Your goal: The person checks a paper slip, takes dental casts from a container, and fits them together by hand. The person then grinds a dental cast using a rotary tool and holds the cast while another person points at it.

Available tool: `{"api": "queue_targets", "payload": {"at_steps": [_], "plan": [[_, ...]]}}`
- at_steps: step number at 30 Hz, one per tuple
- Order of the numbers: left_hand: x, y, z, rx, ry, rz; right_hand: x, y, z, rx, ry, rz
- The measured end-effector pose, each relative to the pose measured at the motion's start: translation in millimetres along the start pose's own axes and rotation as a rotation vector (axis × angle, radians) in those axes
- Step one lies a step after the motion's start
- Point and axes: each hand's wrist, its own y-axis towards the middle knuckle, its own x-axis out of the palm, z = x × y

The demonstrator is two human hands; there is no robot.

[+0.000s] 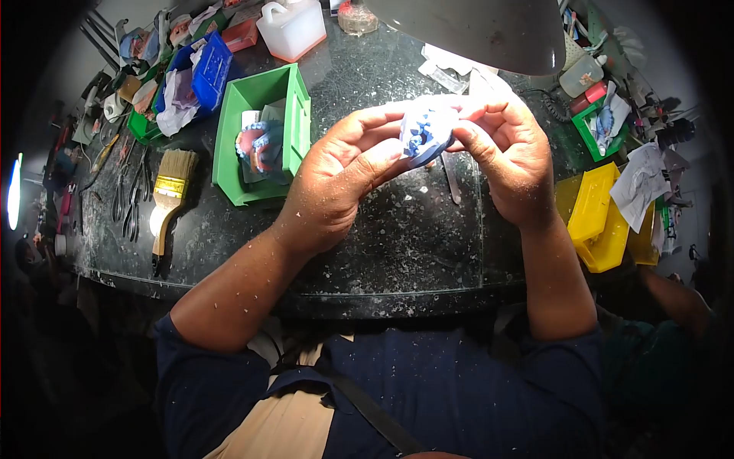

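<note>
A blue-and-white dental cast is held up under the lamp, above the dark worktop. My left hand grips its left side, with the thumb on the near face and the fingers behind. On the opposite side, my right hand pinches the edge between thumb and fingers. Bright light washes out the upper part of the cast. Below it, a thin metal tool lies on the worktop, partly hidden by the cast. Left of my left hand is a green bin with a pink-and-blue dental model inside.
A paintbrush and dark-handled pliers lie on the left. Behind them are a blue bin and a white plastic jug. A lamp shade overhangs the back. Yellow bins stand at right; another person's arm shows beyond.
</note>
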Motion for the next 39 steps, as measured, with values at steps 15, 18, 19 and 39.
{"api": "queue_targets", "payload": {"at_steps": [15,18,19,39], "plan": [[1.8,3.3,-6.1,0.074,0.020,0.062,10.6,-2.8,-8.5,-0.027,-0.157,-0.072],[0.2,3.7,-7.4,0.080,0.035,0.060,9.1,-2.2,-8.8,-0.021,-0.170,-0.079],[-0.2,3.9,-7.9,0.085,0.039,0.057,9.9,-2.6,-9.5,-0.014,-0.149,-0.077],[-0.7,3.7,-7.5,0.083,0.015,0.064,11.8,-4.2,-14.6,0.023,-0.095,-0.077]]}}
